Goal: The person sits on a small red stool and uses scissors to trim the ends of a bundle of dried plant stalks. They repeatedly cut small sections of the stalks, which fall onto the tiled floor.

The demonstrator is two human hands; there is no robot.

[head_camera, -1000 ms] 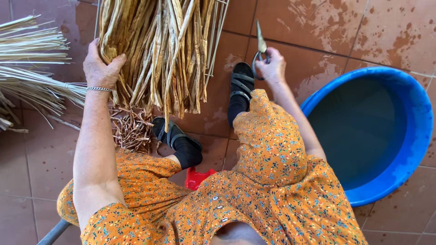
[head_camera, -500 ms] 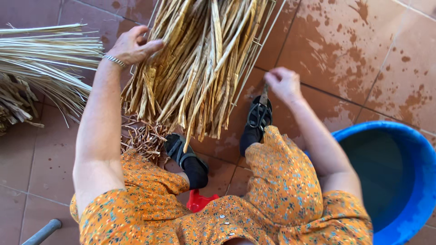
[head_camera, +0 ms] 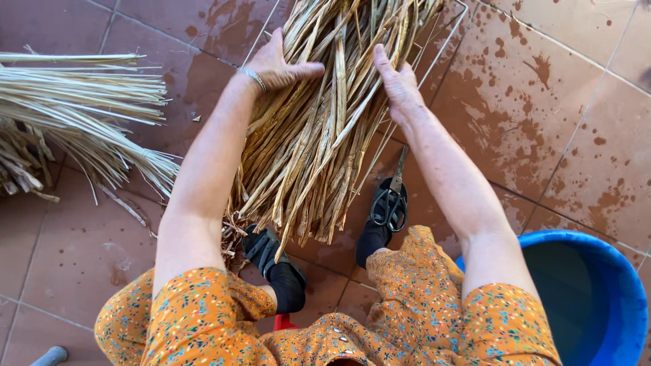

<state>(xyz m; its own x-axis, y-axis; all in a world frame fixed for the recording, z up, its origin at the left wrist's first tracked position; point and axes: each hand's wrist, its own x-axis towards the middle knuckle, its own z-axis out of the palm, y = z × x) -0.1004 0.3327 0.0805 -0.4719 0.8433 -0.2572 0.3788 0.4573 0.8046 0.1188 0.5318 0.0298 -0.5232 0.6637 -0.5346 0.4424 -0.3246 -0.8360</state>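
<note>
In the head view, a blue tub [head_camera: 597,298] sits at the lower right of the frame; its inside looks dark, and I cannot tell what it holds. A wire rack [head_camera: 453,42] at the top center carries the big bundle of dried straw strips [head_camera: 319,135], whose long axis runs from the top center down toward the lower center, cut ends fanning toward the person's 2 feet. The left hand [head_camera: 281,64] lies open on the bundle's upper left edge, fingers spread, thumb pressing into the strips. The right hand [head_camera: 397,85] lies flat and open on its right side (gripping nothing). A pair of scissors [head_camera: 392,196] rests on the right foot's black sandal [head_camera: 380,227], blades pointing up. A second, paler sheaf [head_camera: 81,115] lies at the left, pointing sideways across the reddish floor tiles [head_camera: 542,122].
</note>
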